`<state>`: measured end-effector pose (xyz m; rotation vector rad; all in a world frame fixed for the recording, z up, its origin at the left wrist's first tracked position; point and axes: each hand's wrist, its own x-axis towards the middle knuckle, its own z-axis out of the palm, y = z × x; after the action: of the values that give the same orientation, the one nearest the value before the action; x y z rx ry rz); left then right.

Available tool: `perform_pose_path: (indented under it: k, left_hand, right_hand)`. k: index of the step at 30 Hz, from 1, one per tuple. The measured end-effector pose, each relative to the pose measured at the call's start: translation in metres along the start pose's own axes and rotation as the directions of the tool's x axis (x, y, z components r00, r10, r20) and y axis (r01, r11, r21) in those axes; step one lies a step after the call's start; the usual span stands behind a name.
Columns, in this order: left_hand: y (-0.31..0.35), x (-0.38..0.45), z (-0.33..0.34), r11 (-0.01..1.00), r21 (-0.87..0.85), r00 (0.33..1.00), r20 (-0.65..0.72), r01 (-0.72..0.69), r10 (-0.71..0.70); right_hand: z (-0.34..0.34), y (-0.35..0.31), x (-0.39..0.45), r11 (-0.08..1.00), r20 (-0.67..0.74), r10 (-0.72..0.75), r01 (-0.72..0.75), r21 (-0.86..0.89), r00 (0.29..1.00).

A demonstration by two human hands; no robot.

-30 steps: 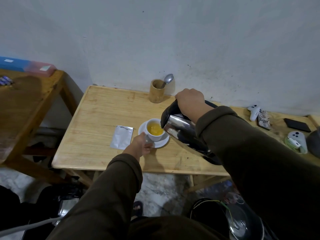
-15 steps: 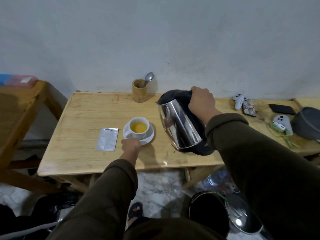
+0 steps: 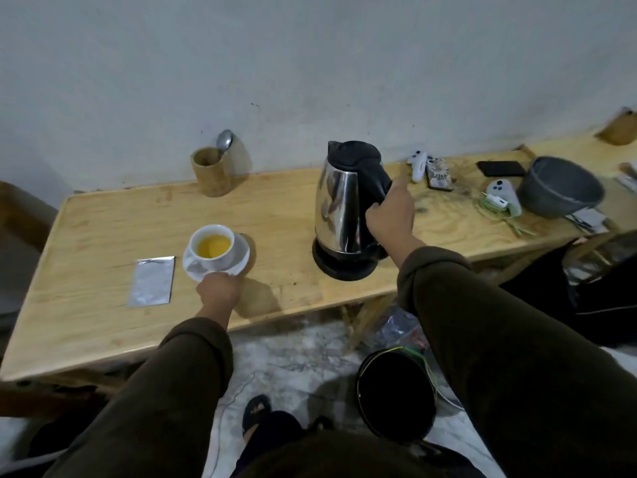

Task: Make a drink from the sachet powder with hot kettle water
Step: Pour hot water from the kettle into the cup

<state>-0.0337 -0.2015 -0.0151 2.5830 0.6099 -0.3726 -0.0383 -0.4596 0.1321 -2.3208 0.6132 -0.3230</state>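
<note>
Right hand (image 3: 391, 215) wrapped around the black handle of the steel kettle (image 3: 344, 201), fingers curled on it, index finger sticking out straight toward the far right of the table. Kettle upright on its black base (image 3: 341, 262), lid down, sitting on the wooden table (image 3: 103, 229) right of centre. Left hand (image 3: 218, 291) at the near rim of the white saucer (image 3: 238, 260), fingers bent and pinching or pressing the saucer edge; exact grip hidden from this angle. White cup (image 3: 213, 243) stands on the saucer, holds yellow-orange liquid. Silver sachet (image 3: 151, 281) lies flat just left of the saucer, not touching it, top edge looks torn. Both sleeves dark olive. Wooden holder (image 3: 210, 172) with a spoon (image 3: 224, 141) in it stands at the back by the wall. Far right of the table: white controllers (image 3: 418, 163), a dark phone (image 3: 501, 168), grey bowl (image 3: 560, 186). Black bin (image 3: 396, 395) on the floor below.
</note>
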Motion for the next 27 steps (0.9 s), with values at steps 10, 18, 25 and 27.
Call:
perform_pose_path:
  k: [10, 18, 25, 27]
  left_hand:
    - [-0.002, -0.001, 0.008, 0.999, -0.008, 0.999, -0.013, -0.045, 0.045]
    - [0.000, 0.001, 0.010, 0.995, -0.097, 1.000, -0.016, 0.004, -0.005]
    - [-0.004, -0.003, 0.009, 0.990, -0.144, 1.000, 0.003, -0.010, 0.011]
    - [-0.005, -0.003, 0.008, 0.988, -0.156, 1.000, 0.018, -0.011, 0.014]
  right_hand:
    - [0.007, 0.035, -0.013, 0.997, -0.062, 0.041, -0.037, 0.061, 0.997]
    - [0.012, 0.043, -0.023, 0.999, -0.039, -0.020, 0.022, 0.039, 0.999]
    - [0.013, 0.047, -0.026, 0.999, -0.009, -0.002, 0.002, 0.041, 1.000]
    - [0.013, 0.047, -0.027, 0.999, -0.007, 0.010, -0.010, 0.032, 1.000]
